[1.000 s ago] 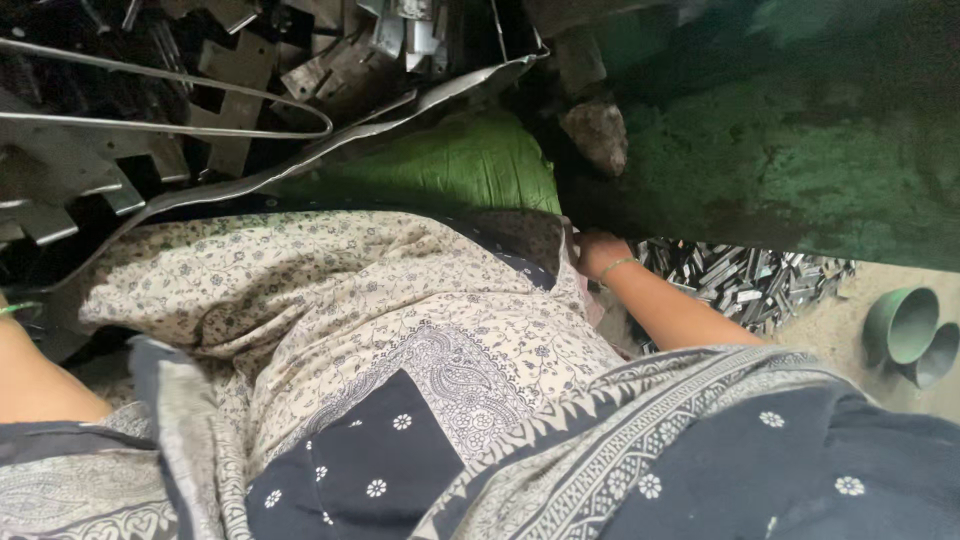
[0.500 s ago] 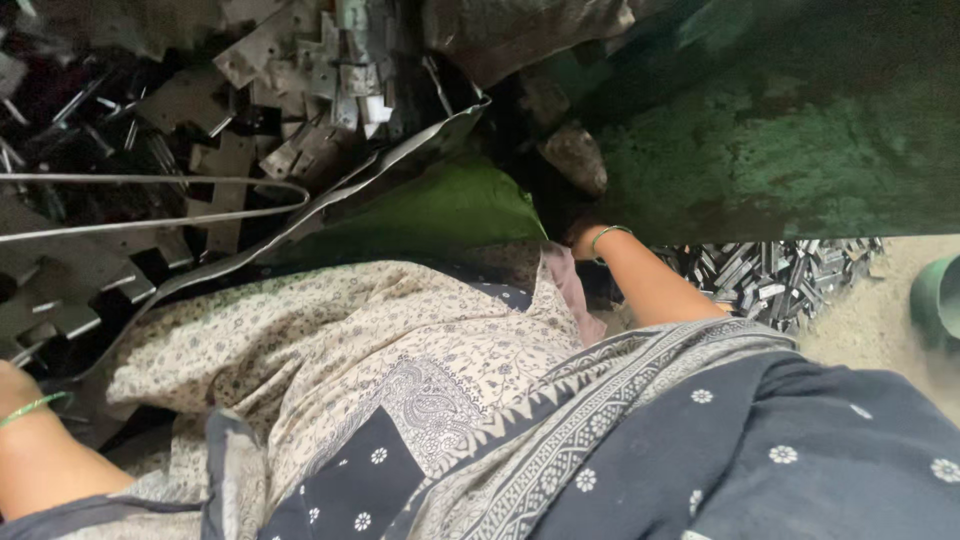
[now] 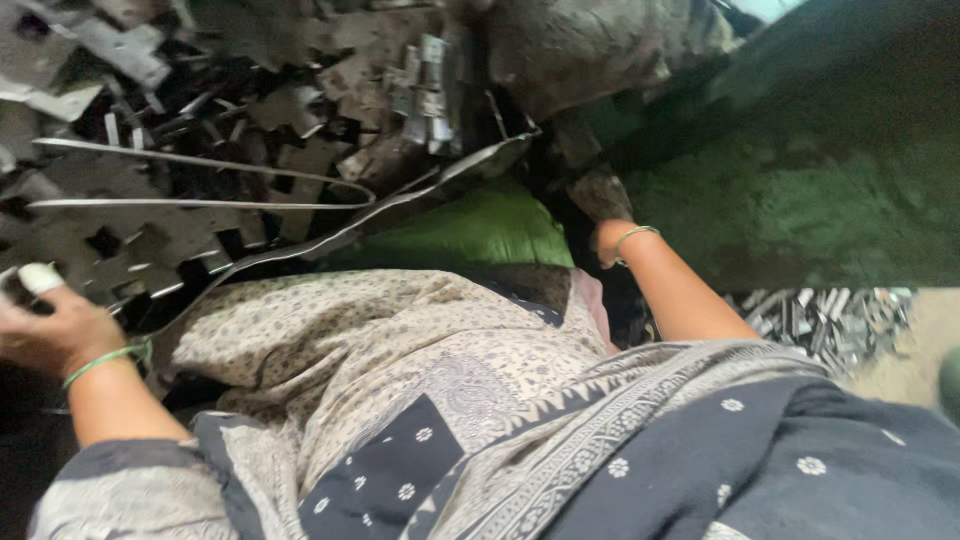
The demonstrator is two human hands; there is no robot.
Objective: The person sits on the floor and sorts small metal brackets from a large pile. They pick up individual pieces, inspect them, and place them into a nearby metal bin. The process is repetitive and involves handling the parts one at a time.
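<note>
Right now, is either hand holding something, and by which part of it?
The left hand is blurred among the punched metal scrap; whether it grips a piece cannot be told. The right hand reaches into a dark gap, its fingers hidden.

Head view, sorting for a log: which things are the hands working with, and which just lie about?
In hand:
left hand at the punched metal scrap
right hand down beside the green sack

Lying about:
small metal pieces
bent metal strip
</note>
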